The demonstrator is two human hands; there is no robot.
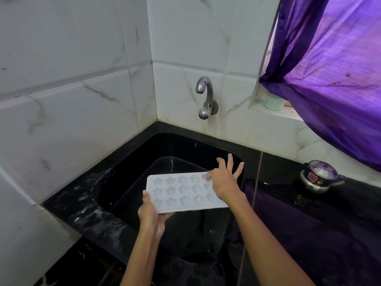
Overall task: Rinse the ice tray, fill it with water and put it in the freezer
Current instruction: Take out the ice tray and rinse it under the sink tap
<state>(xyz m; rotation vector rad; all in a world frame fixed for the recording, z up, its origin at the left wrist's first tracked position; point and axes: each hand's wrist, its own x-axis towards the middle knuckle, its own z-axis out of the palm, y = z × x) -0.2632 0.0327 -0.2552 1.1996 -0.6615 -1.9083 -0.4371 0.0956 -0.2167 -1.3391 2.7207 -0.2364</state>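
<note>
ice tray (181, 190) over sink (132, 162) | left hand (151, 213) grips near corner | right hand (223, 182) spread, thumb on top

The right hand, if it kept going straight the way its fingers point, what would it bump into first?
Probably the back wall of the black sink, below the tap. The right hand points up and away over the ice tray, though depth is hard to judge.

black counter (288, 172) | sink (127, 162) set in | kettle (319, 178) on right

Ice tray (181, 190) over sink (127, 174), tap (205, 96) on wall behind, pressure cooker (319, 176) on counter right
</note>
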